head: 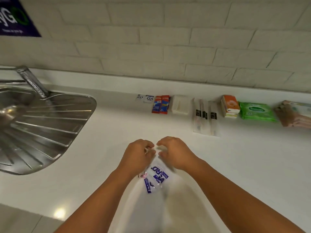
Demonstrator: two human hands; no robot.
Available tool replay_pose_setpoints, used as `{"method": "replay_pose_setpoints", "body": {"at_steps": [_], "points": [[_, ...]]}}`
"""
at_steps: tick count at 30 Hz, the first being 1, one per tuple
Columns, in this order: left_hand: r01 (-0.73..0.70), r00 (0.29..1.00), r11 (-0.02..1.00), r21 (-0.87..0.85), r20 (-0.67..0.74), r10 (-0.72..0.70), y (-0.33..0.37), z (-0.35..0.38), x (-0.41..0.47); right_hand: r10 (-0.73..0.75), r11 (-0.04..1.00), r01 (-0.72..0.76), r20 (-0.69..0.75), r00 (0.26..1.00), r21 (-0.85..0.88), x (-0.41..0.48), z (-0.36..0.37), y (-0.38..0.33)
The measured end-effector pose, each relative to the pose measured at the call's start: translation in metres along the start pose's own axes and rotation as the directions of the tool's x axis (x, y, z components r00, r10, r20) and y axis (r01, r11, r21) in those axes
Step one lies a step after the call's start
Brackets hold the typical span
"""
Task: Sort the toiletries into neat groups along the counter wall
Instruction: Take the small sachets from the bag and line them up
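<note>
Two bare hands meet above a white bench (235,165), just past the rounded corner of a steel sink (42,125). The left hand (138,155) and the right hand (175,153) are both curled, fingertips nearly touching, and between them they pinch the top edge of a bunch of blue-printed sachets (158,175). The sachets hang down between the wrists, off the bench; motion blur hides how many there are.

Along the tiled wall (168,39), a row of toiletries runs away from the sink. Nearest the sink lie two small white sachets (144,98), side by side. Next come two red toothpaste boxes (160,105), touching each other, then a white box (180,105) just beside them. Farther from the sink lie three long wrapped toothbrushes (205,116), laid parallel and reaching out from the wall. Beyond them stand orange tissue packs (230,106), then a green wipes pack (255,111). Farthest from the sink, at the frame's edge, sits a stack of pinkish-brown packs (294,115).

A chrome tap (32,81) leans over the sink from the wall side. A purple sign (15,15) hangs on the wall above the sink.
</note>
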State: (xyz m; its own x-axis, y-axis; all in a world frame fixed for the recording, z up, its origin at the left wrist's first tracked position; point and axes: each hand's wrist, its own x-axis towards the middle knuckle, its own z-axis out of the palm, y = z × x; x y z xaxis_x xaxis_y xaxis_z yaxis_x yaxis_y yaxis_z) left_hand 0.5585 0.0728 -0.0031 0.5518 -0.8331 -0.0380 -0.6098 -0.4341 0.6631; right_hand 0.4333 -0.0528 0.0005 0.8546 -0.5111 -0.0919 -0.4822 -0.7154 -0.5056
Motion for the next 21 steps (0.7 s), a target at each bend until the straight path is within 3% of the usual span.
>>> {"method": "replay_pose_setpoints", "body": {"at_steps": [4,15,21], "points": [[0.069,0.996,0.992,0.109,0.057,-0.075,-0.006,0.026,-0.033,-0.021,1.0,0.023,0.094,0.995,-0.012,-0.026,0.017,0.012],[0.08,0.992,0.932,0.353,0.065,-0.109,0.002,0.034,-0.051,-0.013,0.999,0.016,0.103,0.995,-0.03,-0.041,0.031,0.007],[0.062,0.994,0.992,0.11,0.087,-0.072,0.008,0.015,-0.044,-0.043,0.997,0.036,0.095,0.995,0.068,-0.031,0.022,0.0]]}}
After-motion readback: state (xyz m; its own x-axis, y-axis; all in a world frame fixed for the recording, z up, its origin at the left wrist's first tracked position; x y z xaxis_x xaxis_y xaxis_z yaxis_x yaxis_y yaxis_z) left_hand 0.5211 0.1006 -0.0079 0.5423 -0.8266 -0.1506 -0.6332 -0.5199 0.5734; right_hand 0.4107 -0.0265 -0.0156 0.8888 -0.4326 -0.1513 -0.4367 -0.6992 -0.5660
